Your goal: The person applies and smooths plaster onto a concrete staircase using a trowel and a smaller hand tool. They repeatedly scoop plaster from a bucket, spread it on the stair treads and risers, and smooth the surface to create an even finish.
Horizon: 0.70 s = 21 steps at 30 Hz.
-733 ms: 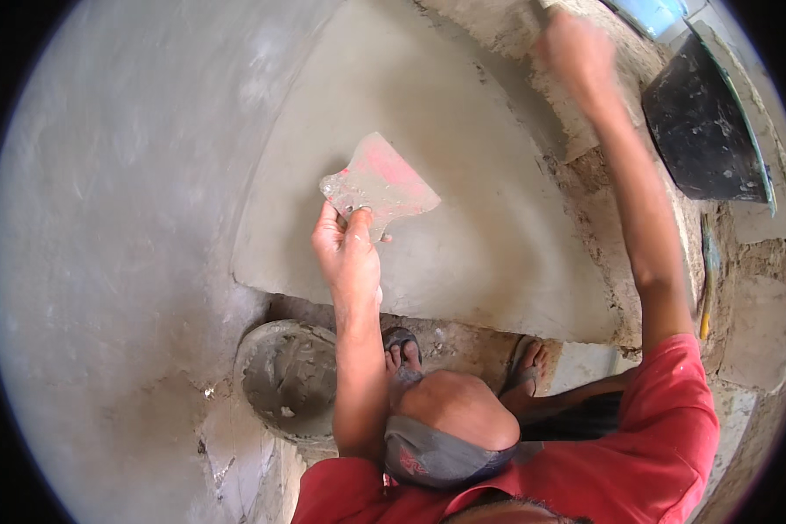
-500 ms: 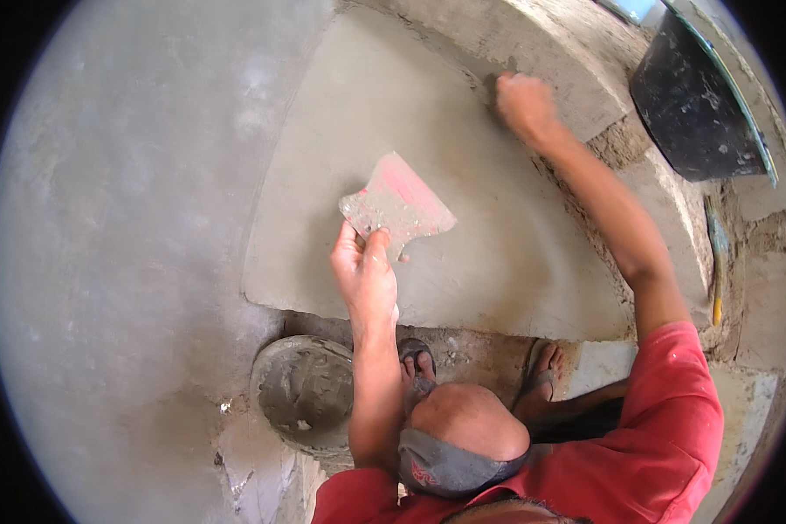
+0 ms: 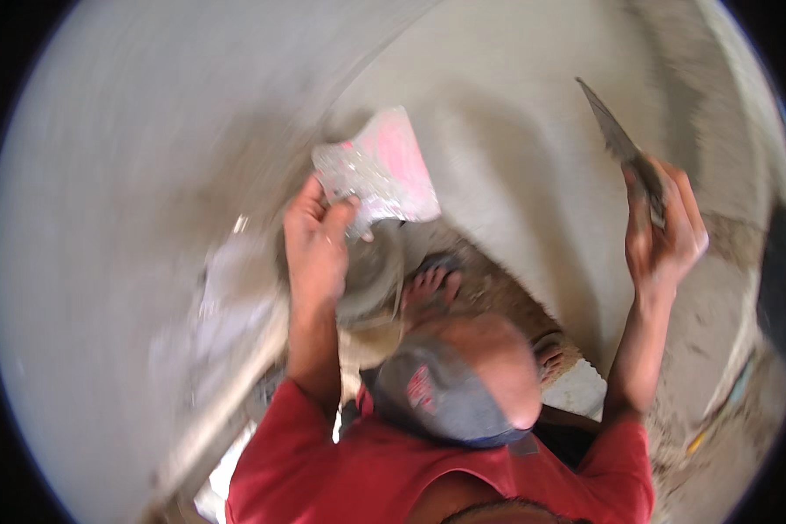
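My left hand (image 3: 319, 236) grips a wide pink-and-white scraper (image 3: 402, 170) by its edge, thumb on top. Wet grey mortar is smeared over the part nearest my fingers. Just below and beside it stands a round bucket (image 3: 367, 306) of grey mortar, partly hidden by the scraper and my wrist. Raised at the right, my right hand (image 3: 668, 231) is closed on a flat grey scraper (image 3: 616, 127), seen almost edge-on, its thin end pointing up and left. The two tools are well apart. Beneath them spreads a smooth, pale grey plastered surface (image 3: 463, 96).
A rough raised border (image 3: 716, 306) runs along the right side. A yellow-tipped tool (image 3: 696, 444) lies low on that side, and a dark object (image 3: 777, 288) stands at the rim. My bent knee (image 3: 498, 367) and sandalled feet are below the plastered surface. The left side is blurred.
My right hand has come away from the far border, back toward me, lifting the grey scraper into sight. My left hand has shifted left, over the mortar bucket. The view has turned.
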Each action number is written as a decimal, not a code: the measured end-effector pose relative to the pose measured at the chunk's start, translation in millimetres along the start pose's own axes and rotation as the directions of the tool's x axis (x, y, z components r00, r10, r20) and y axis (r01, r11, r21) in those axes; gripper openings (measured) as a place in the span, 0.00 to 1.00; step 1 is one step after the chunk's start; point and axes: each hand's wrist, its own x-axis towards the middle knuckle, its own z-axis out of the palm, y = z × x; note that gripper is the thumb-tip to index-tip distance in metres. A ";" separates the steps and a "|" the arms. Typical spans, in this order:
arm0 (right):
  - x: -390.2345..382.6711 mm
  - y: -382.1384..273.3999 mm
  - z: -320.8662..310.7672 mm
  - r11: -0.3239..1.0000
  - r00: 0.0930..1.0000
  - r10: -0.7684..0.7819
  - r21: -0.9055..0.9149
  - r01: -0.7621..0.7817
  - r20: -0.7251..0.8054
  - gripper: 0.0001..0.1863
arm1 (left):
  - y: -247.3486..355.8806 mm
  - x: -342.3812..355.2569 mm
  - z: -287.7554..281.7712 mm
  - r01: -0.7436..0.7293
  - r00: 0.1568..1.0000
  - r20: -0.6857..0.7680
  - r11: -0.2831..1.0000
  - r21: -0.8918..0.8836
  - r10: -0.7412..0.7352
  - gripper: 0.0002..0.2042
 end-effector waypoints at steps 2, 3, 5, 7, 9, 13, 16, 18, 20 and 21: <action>-25.9 -40.2 19.5 0.942 0.940 0.256 0.159 -0.295 0.223 0.12 | 1.3 -24.5 -56.0 0.023 0.980 -0.200 0.986 0.165 0.011 0.20; -29.9 -51.5 33.2 0.940 0.891 0.168 0.204 -0.274 0.422 0.11 | 0.2 -38.7 -82.5 0.102 0.953 -0.301 0.971 0.216 -0.033 0.20; -36.7 -77.7 76.9 0.925 0.839 -0.105 0.363 -0.115 0.534 0.11 | -4.9 -62.8 -129.4 0.105 0.932 -0.363 0.956 0.274 0.001 0.21; -40.9 -104.4 134.8 0.875 0.637 -0.265 0.458 -0.155 0.724 0.16 | -14.1 -91.6 -166.5 0.274 0.883 -0.422 0.956 0.108 -0.206 0.20; -55.0 -140.9 190.5 0.885 0.462 -0.392 0.463 -0.045 0.796 0.19 | -35.8 -115.5 -189.4 0.338 0.848 -0.423 0.941 -0.030 -0.318 0.19; -91.8 -187.2 263.2 0.939 0.335 -0.228 0.298 -0.173 0.914 0.16 | -80.8 -143.0 -202.7 0.336 0.775 -0.454 0.895 -0.293 -0.440 0.21; -106.9 -194.9 291.5 0.977 0.210 -0.117 0.151 -0.153 0.971 0.16 | -89.8 -147.8 -200.5 0.361 0.777 -0.385 0.854 -0.374 -0.497 0.22; -115.6 -197.3 300.5 0.973 0.182 -0.139 0.169 -0.159 0.973 0.17 | -84.5 -146.9 -196.7 0.351 0.813 -0.333 0.859 -0.374 -0.477 0.23; -124.0 -200.8 310.0 0.967 0.095 -0.166 0.181 -0.177 0.982 0.18 | -77.8 -146.9 -198.8 0.407 0.783 -0.359 0.854 -0.324 -0.509 0.24; -127.5 -201.5 315.0 0.968 0.075 -0.140 0.153 -0.198 0.987 0.18 | -76.0 -142.2 -199.7 0.420 0.791 -0.347 0.860 -0.290 -0.503 0.24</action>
